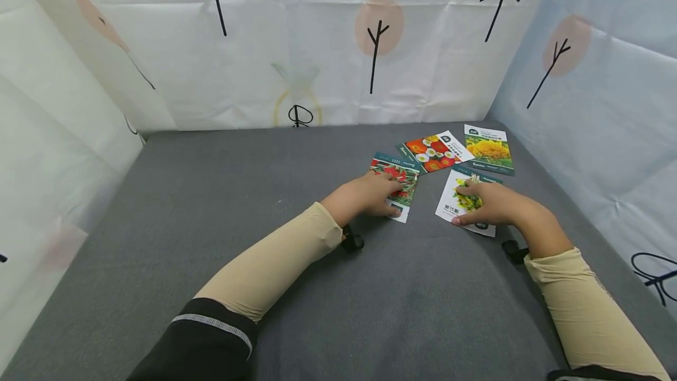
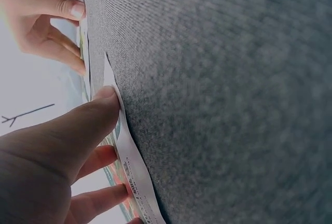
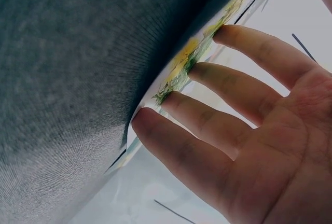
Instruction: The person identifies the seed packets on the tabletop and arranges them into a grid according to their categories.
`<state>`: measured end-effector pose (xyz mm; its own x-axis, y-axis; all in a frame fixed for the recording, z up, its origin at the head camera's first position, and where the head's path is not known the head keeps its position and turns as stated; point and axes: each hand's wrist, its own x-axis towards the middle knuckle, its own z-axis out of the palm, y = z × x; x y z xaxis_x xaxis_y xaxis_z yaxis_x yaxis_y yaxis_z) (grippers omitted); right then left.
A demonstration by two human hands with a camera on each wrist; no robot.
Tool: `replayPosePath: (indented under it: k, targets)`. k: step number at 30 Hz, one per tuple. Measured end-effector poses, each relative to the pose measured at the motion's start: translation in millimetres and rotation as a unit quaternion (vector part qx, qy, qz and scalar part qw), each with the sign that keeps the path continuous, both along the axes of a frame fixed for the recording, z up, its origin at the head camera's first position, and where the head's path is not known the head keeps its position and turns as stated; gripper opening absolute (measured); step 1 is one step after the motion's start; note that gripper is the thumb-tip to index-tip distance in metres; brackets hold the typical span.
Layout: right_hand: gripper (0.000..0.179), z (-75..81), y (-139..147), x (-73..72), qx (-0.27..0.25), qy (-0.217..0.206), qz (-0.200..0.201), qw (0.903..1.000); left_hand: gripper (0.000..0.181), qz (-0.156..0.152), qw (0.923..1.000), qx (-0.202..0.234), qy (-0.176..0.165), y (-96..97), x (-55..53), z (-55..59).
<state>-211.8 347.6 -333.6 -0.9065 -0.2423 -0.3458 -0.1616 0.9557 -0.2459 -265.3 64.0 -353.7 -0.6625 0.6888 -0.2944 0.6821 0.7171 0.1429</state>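
Beige sleeves (image 1: 275, 263) reach over the grey counter (image 1: 158, 222); left grip (image 1: 372, 194), fingers relaxed, touches the red-flower packet (image 1: 407, 191); right grip (image 1: 497, 201), fingers extended, touches the yellow-flower packet (image 1: 448, 200) to its right; two packets (image 1: 435, 154) lie farther.

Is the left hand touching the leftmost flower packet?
Touching. The left wrist view shows the left hand resting its thumb on the white edge of the leftmost flower packet.
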Motion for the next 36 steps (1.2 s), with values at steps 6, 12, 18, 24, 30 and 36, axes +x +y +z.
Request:
replayPosePath:
  k: [6,12,18,24,30,36]
  targets:
    - [0.095,-1.2,-1,0.2,0.007,0.000,0.000,1.0000,0.070,0.000,1.0000,-0.007,-0.004,-1.3,0.1,1.2]
    - [0.095,-2.7,0,0.3,0.006,-0.002,0.001,1.0000,0.071,-0.002,0.9999,-0.012,-0.003,-2.5,-0.3,0.0]
    - [0.095,-2.1,-1,1.1,0.004,-0.006,-0.001,1.0000,0.071,-0.001,1.0000,-0.004,-0.002,-4.9,-0.4,-1.3]
    - [0.095,-1.6,-2,2.0,0.003,-0.006,-0.003,1.0000,0.071,-0.003,1.0000,0.003,-0.004,-7.3,-0.1,-1.3]
    - [0.095,-0.9,-2,2.7,0.004,-0.004,-0.002,1.0000,0.070,-0.004,1.0000,0.007,-0.002,-9.0,1.4,-1.0]
    - [0.095,-0.1,-2,2.8,0.003,-0.004,-0.003,1.0000,0.071,0.001,1.0000,0.007,-0.003,-10.3,2.4,0.1]
